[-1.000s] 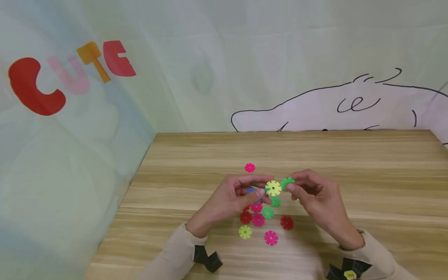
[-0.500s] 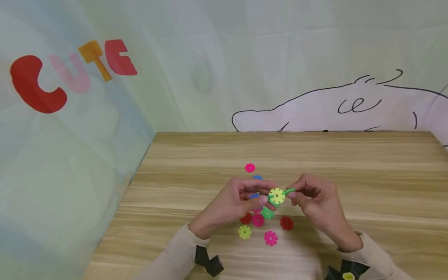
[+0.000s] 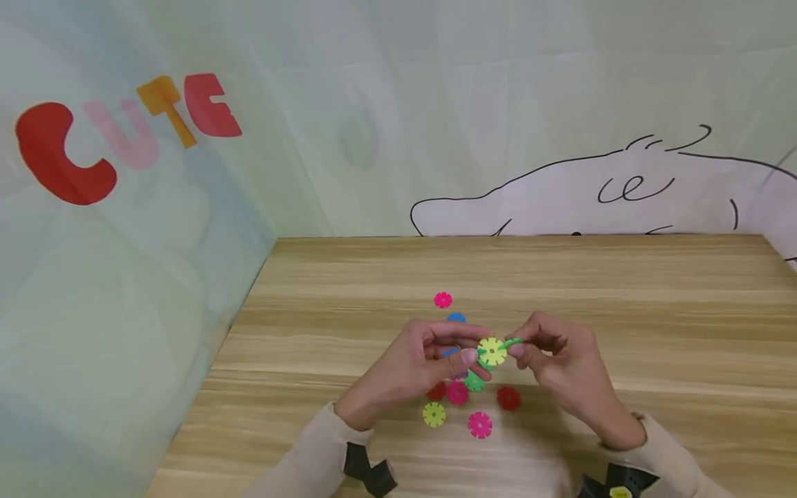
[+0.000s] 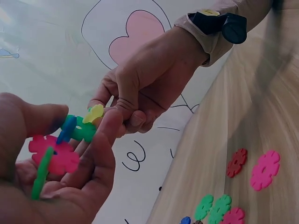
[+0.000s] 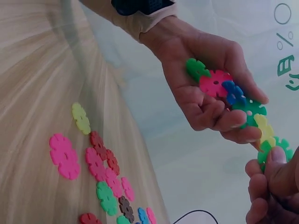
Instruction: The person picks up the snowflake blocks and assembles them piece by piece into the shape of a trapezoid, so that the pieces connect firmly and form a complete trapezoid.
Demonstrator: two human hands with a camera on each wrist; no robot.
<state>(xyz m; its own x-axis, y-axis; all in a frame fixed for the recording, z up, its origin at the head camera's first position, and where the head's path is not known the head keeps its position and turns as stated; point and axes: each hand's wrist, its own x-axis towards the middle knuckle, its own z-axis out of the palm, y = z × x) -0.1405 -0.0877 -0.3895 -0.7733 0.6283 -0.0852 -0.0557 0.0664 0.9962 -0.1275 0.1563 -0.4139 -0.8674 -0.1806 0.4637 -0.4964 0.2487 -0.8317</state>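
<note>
My left hand (image 3: 414, 363) holds a chain of notched plastic discs over the table. In the right wrist view the chain runs from a light green disc (image 5: 196, 69) through a pink disc (image 5: 215, 84), a blue disc (image 5: 233, 93) and a darker green disc (image 5: 250, 112) to a yellow disc (image 5: 264, 129). The left thumb and fingertips pinch the darker green disc. My right hand (image 3: 569, 370) pinches another green disc (image 5: 282, 145), which meets the yellow disc's edge. How deep their slots sit in each other cannot be told.
Loose discs lie on the wooden table (image 3: 324, 277) below the hands, among them a red disc (image 3: 508, 398), a pink disc (image 3: 480, 425) and a yellow disc (image 3: 434, 414). A lone pink disc (image 3: 443, 300) lies farther back. A printed backdrop (image 3: 349, 138) stands behind.
The right hand's green disc has turned from nearly face-on to edge-on and come against the yellow disc. Both hands have lowered slightly, still holding the same pieces.
</note>
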